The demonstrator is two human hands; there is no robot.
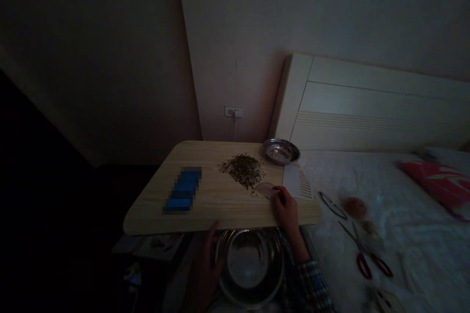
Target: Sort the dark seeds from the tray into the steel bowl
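On the pale wooden table [220, 215], a loose pile of small dark green-brown grains [242, 168], too dim to name, lies spread out. My right hand [285, 209] is closed in a pinch on a thin, clear piece of plastic with a curved edge [265, 189], resting at the near right side of the pile. Below the table's front edge, a large metal bowl [279, 266] stands close to my body. My left hand [206, 266] holds its left rim, with the thumb toward the inside and the fingers up near the table edge.
A shallow metal bowl [281, 151] stands at the table's back right corner, beside a slotted white sheet [297, 182]. A blurred blue object [183, 190] lies at left. On the bed at right are red-handled scissors [362, 252], glasses [332, 205] and a pink item [436, 183].
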